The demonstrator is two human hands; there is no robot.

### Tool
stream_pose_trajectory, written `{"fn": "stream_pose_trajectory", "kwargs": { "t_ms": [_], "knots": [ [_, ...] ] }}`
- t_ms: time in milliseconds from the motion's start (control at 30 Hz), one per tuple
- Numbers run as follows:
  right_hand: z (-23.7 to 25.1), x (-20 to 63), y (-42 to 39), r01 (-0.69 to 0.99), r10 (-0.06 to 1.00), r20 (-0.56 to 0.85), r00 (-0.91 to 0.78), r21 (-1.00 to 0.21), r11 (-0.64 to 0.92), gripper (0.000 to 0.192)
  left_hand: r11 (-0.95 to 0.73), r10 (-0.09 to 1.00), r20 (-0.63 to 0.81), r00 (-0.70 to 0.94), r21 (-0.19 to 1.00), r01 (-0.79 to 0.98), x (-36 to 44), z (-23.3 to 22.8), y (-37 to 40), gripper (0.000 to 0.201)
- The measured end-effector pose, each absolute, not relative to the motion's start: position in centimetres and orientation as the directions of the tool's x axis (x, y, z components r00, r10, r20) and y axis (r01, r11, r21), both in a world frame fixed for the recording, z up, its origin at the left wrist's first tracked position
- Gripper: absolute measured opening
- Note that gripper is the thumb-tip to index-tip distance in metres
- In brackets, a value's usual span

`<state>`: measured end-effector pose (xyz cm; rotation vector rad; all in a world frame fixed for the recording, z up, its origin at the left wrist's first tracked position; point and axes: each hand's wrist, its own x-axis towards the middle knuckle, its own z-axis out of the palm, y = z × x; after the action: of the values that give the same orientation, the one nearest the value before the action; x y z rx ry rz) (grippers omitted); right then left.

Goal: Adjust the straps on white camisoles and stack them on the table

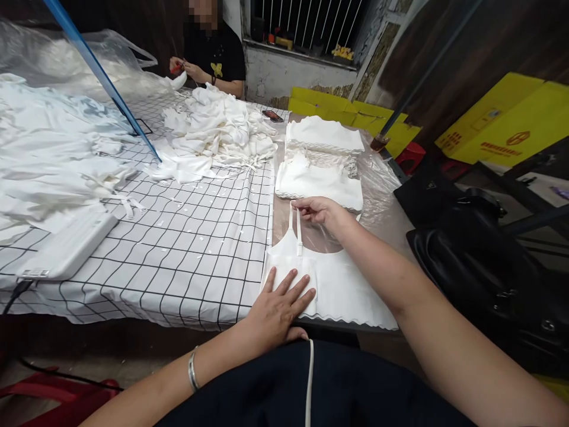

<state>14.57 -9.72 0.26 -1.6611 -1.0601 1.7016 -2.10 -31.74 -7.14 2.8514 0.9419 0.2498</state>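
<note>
Your left hand (279, 305) lies flat, fingers spread, palm down on the small white fabric camisole top (329, 281) w/ thin straps, pressing its lower left part against the table edge nearest you. Your right hand (319, 210) reaches fwd, fingertips closed in a pinch on the ends of the two narrow white shoulder straps (296, 228), pulling them taut. The top lies flat at the near edge of the table, partly on the clear crinkled plastic sheet (382, 184) and just right of the white tablecloth w/ black grid lines (200, 249). Its long axis runs away from you: scalloped hem toward your lap, straps pointing to the far side. Fabric looks soft, matte, smooth.

Just beyond your right hand sits a neat stack of folded white garments w/ lacy edges (322, 160), also on the plastic. Further left, a loose rumpled heap of white garments (220, 133) w/ trailing straps; another pile spreads along the left edge. A flat white rectangular power bank (69, 246) rests on the grid cloth, cable attached. A blue rod (102, 80) slants across the upper left. At the far end a person in a black T-shirt (216, 53) works w/ both hands. Yellow cardboard boxes (511, 118) and a black bag (489, 267) sit at right.
</note>
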Motion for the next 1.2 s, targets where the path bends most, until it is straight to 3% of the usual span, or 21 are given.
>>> {"fn": "stream_pose_trajectory", "kwargs": {
  "t_ms": [267, 467, 600, 667, 767, 867, 967, 1200],
  "knots": [
    [-2.3, 12.0, -9.8, 0.339, 0.906, -0.412, 0.096, -0.843, -0.419, 0.035, -0.795, 0.6, 0.084, 0.796, 0.172, 0.581, -2.1, -7.3, -31.7, 0.079],
    [-2.0, 11.8, -10.2, 0.487, 0.96, -0.262, 0.104, -0.828, -0.279, 0.034, -0.8, 0.596, 0.081, 0.799, 0.148, 0.581, -2.0, -7.4, -31.7, 0.08],
    [-0.5, 13.2, -12.6, 0.619, 0.995, 0.08, 0.056, -0.785, 0.028, 0.021, -0.795, 0.603, 0.097, 0.792, 0.154, 0.587, -2.2, -7.5, -31.8, 0.08],
    [0.0, 15.2, -15.9, 0.635, 0.973, 0.23, -0.004, -0.751, 0.18, 0.015, -0.794, 0.598, 0.093, 0.796, 0.204, 0.572, -2.6, -6.8, -31.7, 0.079],
    [-0.6, 19.1, -23.4, 0.643, 0.943, 0.33, -0.045, -0.713, 0.281, 0.014, -0.764, 0.597, 0.076, 0.799, 0.358, 0.537, -2.9, -4.3, -30.3, 0.065],
    [-2.9, 22.1, -30.7, 0.74, 0.92, 0.39, 0.026, -0.626, 0.244, 0.01, -0.676, 0.643, 0.081, 0.761, 0.527, 0.515, -1.2, -1.1, -26.6, 0.033],
    [-5.4, 23.3, -34.9, 0.813, 0.911, 0.41, 0.036, -0.542, 0.212, 0.006, -0.581, 0.715, 0.075, 0.695, 0.615, 0.532, 4.0, 0.7, -21.9, 0.02],
    [-6.5, 22.8, -35.8, 0.848, 0.902, 0.432, 0.0, -0.477, 0.229, 0.006, -0.44, 0.877, -0.006, 0.481, 0.395, 0.807, 17.1, -2.0, -16.3, 0.035]
  ]
}}
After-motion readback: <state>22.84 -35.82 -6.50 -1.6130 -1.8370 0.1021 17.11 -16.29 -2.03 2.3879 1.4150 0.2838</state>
